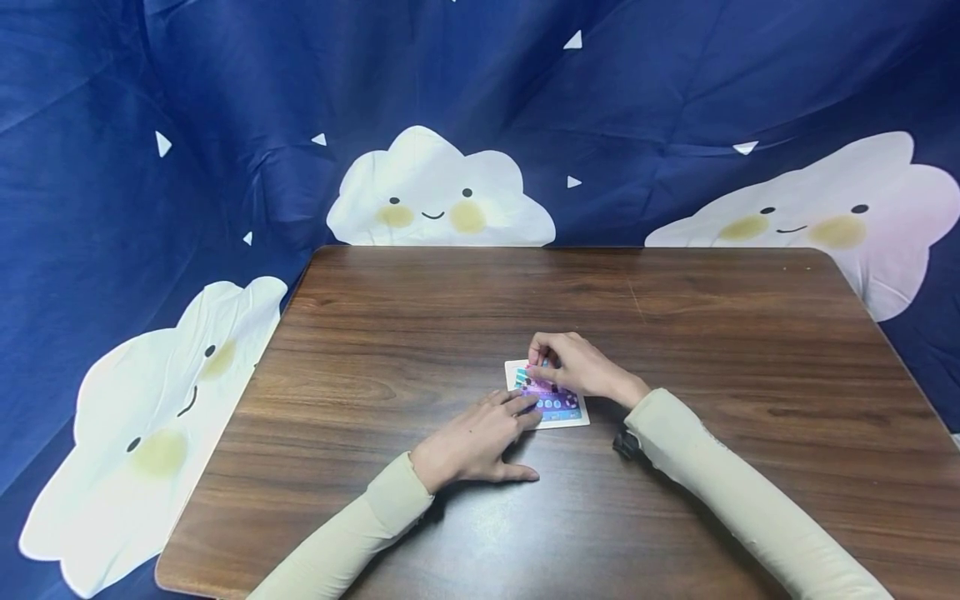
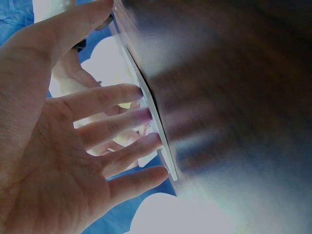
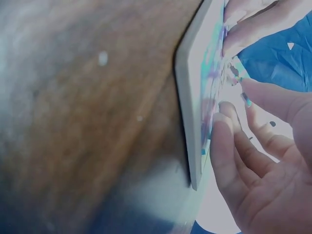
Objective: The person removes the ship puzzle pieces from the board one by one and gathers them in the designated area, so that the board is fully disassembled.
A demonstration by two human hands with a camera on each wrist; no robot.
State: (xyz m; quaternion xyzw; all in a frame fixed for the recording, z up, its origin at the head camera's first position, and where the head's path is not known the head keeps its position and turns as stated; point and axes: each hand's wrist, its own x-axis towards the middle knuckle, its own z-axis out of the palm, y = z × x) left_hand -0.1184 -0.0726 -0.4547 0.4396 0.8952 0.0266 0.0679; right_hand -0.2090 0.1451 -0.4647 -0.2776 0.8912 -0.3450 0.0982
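A small jigsaw puzzle board [image 1: 577, 423] with a white border and a purple, blue and pink picture lies flat near the table's middle. My left hand [image 1: 476, 435] rests from the lower left, its fairly straight fingertips touching the board's left part and its thumb spread on the table. Over the board's upper part, my right hand [image 1: 583, 367] has thumb and fingers brought together. In the right wrist view it pinches a small puzzle piece [image 3: 239, 69], tilted above the picture. The fingers hide part of the piece and the board beneath.
The brown wood-grain table [image 1: 390, 333] extends around the board on all sides. Behind and left of it hangs a dark blue cloth [image 1: 247, 67] with white smiling clouds. A small black object [image 1: 626, 444] sits at the right wrist, under the sleeve cuff.
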